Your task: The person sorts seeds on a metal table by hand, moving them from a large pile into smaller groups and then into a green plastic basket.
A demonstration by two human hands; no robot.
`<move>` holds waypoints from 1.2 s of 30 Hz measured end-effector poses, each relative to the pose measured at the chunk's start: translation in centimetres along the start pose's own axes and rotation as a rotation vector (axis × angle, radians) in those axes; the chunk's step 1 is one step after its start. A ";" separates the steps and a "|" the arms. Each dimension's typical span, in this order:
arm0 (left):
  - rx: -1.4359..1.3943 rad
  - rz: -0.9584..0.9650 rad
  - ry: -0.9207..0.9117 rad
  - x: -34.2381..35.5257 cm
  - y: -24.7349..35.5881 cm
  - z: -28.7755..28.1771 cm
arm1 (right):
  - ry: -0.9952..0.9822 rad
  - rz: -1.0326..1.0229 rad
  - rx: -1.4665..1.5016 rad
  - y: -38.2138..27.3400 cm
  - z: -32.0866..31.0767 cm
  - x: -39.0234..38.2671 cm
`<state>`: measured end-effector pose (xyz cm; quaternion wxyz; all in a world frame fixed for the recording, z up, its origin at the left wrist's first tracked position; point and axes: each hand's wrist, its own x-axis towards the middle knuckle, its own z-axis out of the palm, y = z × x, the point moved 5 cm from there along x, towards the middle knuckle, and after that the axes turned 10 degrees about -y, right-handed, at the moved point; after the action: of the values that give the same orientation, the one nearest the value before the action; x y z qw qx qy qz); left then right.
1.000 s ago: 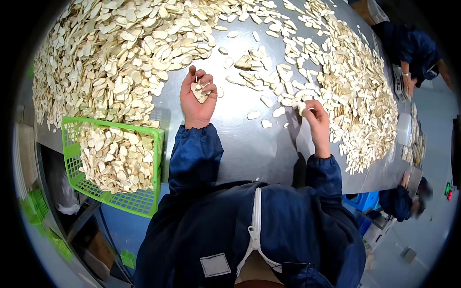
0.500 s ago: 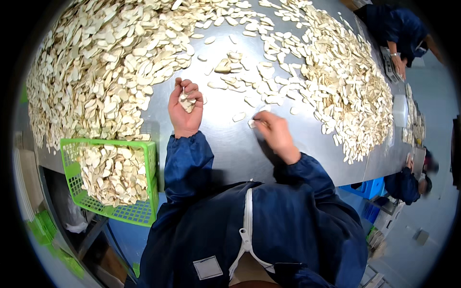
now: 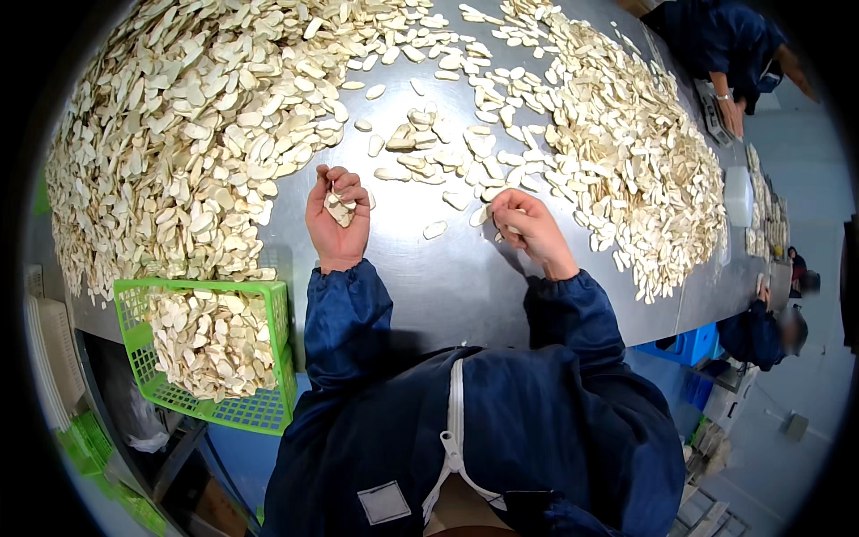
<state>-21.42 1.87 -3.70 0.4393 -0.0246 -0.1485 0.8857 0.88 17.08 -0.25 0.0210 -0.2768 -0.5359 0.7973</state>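
My left hand (image 3: 338, 234) is turned palm up over the metal table (image 3: 403, 268), its fingers curled round several pale dried slices (image 3: 340, 211) that look like cut root. To its right, my right hand (image 3: 537, 234) is closed in a pinch at the fingertips. A pale slice shows partly between those fingers, mostly hidden by them. Close by on the table lie single slices, one (image 3: 435, 230) between the two hands. A small loose cluster (image 3: 420, 134) sits farther off, with a darker piece in it.
A large heap of slices (image 3: 206, 116) covers the left; another heap (image 3: 635, 152) is at the right. A green basket (image 3: 201, 285) of slices stands at the near left edge. Co-workers' sleeves (image 3: 716, 40) show at the right, along with a white container (image 3: 739, 197) and a blue bin (image 3: 693, 347).
My right hand has shifted a little to the right and turned, its pinched fingers drawing in. My left hand still holds its slices. The whole view has shifted slightly.
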 end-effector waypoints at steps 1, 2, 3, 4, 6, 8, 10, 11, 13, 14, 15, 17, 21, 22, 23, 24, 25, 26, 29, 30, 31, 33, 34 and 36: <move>0.009 0.002 0.003 0.0 0.0 0.0 | 0.106 -0.065 -0.259 -0.5 -0.1 0.4; 0.018 0.003 0.005 0.0 0.0 0.0 | 0.213 -0.131 -0.518 -0.9 0.2 0.9; 0.029 0.016 0.013 -0.1 0.1 0.0 | 0.321 -0.195 -0.778 -1.6 0.6 1.2; 0.023 0.016 0.012 -0.1 0.2 0.0 | 0.384 -0.201 -0.885 -2.0 0.6 1.3; 0.011 0.017 0.012 -0.1 0.2 0.0 | 0.512 -0.210 -1.098 -2.9 0.9 1.4; 0.022 0.009 0.007 -0.1 0.1 0.0 | 0.541 -0.244 -1.253 -3.3 1.6 1.7; 0.027 0.002 0.006 -0.1 0.1 0.1 | 0.551 -0.217 -1.395 -3.3 2.0 2.3; 0.027 0.001 0.007 -0.1 0.1 0.0 | 0.537 -0.233 -1.457 -3.3 2.3 2.4; 0.029 0.001 0.002 -0.1 0.2 0.0 | 0.515 -0.217 -1.529 -3.4 2.8 2.9; 0.028 0.000 -0.003 -0.1 0.3 -0.1 | 0.505 -0.208 -1.565 -3.4 3.0 3.1; 0.026 -0.003 -0.007 0.0 0.2 0.0 | 0.488 -0.201 -1.566 -3.4 3.0 3.3; 0.018 0.005 -0.001 -0.1 0.1 0.1 | 0.459 -0.185 -1.566 -3.3 2.9 3.4; 0.023 0.008 -0.007 -0.1 0.2 0.0 | 0.306 -0.239 -1.321 -3.0 2.7 2.2; 0.024 0.006 -0.010 -0.1 0.2 -0.1 | 0.273 -0.255 -1.231 -2.7 2.6 1.6; 0.012 0.006 -0.010 -0.1 0.2 -0.1 | 0.240 -0.271 -1.142 -2.5 2.6 0.9; 0.016 0.008 -0.007 -0.2 0.2 -0.2 | 0.205 -0.288 -1.052 -2.2 2.5 0.4; 0.017 0.009 -0.006 -0.1 0.1 0.0 | 0.161 -0.329 -0.787 -1.3 1.2 -0.3; 0.018 0.011 -0.004 -0.1 0.0 0.0 | 0.099 -0.302 -0.431 -0.6 -0.8 -1.7; -0.010 -0.014 -0.025 0.0 -0.3 0.1 | -0.088 -0.336 0.458 0.2 -5.5 -5.9; -0.009 -0.027 -0.034 0.1 -0.5 0.3 | -0.139 -0.444 0.636 -0.3 -6.0 -6.7; -0.021 -0.044 -0.010 0.0 -1.0 0.3 | -0.005 -0.433 0.625 -0.1 -7.0 -7.5; -0.085 -0.112 0.029 -0.5 -2.4 0.3 | 0.176 -0.370 0.508 0.1 -8.1 -7.6; -0.114 -0.145 0.045 -0.8 -3.3 0.4 | 0.264 -0.340 0.449 -0.1 -8.3 -7.5; -0.089 -0.292 0.113 -2.2 -6.3 0.1 | 0.215 -0.296 0.365 -0.9 -6.2 -6.3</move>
<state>-15.24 3.69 -1.99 0.5695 -0.0721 -0.1646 0.8021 8.87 20.60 1.48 0.2442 -0.2702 -0.4126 0.8349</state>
